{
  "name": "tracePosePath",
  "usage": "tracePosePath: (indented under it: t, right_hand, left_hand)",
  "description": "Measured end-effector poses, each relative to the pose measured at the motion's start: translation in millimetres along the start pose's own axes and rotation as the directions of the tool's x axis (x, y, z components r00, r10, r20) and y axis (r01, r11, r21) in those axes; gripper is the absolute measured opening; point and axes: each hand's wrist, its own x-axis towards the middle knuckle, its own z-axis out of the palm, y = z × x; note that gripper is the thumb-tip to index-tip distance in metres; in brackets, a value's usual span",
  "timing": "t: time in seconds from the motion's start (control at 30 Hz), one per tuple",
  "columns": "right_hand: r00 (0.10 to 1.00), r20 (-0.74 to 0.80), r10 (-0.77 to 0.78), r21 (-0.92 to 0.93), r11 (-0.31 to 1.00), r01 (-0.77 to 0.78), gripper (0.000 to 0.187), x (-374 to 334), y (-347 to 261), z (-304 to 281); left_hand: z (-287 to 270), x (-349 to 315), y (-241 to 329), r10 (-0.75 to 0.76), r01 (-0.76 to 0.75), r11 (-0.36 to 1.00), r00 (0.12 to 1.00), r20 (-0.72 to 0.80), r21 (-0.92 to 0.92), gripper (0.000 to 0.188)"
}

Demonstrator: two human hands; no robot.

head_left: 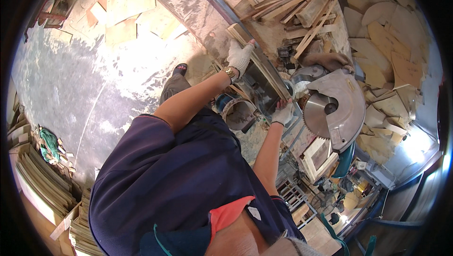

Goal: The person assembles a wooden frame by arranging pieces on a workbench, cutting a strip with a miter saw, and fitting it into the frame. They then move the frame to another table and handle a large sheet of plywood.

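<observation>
A bundle of narrow wooden strips lies slantwise along the metal-edged bench. My left hand, in a pale knit glove with bare fingertips and a watch at the wrist, is closed round the strips near their far end. At their near end my right hand, gloved the same way, grips them with its fingertips over the wood; part of that grip is hidden. Just right of my right hand stands a circular cutting saw with a toothed blade, a grey guard and a green handle.
Wood offcuts are heaped beyond the saw, and flat board pieces cover the right side. A light wooden frame sits below the blade. Near my legs stands a round bucket-like container. Stacked boards stand at the left.
</observation>
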Motion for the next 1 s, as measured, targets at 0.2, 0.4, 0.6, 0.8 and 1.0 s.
tracePosePath:
  t: [0.2,0.4,0.6,0.8,1.0]
  right_hand:
    - [1.0,0.015,0.009,-0.025,1.0,-0.008,0.033,-1,-1,-2]
    - [0.999,0.041,0.031,-0.038,0.999,-0.03,0.032,7,1,-8]
    - [0.998,0.04,0.041,-0.052,0.998,-0.039,0.031,9,1,-10]
    - [0.999,0.038,0.013,-0.048,0.999,-0.012,0.034,12,7,-14]
    - [0.999,-0.005,0.044,0.024,0.999,-0.044,0.028,4,0,2]
  left_hand:
    - [-1,6,-7,0.02,-0.019,1.0,0.998,0.051,-0.008,0.072]
    - [9,6,-6,0.119,-0.131,0.976,0.99,-0.08,-0.174,0.091]
    - [-9,11,6,0.195,-0.206,0.954,0.978,-0.069,-0.22,0.092]
    - [-19,7,16,0.177,-0.177,0.973,0.984,-0.016,-0.149,0.092]
    - [6,29,-23,0.257,-0.276,0.96,0.937,-0.235,-0.051,0.103]
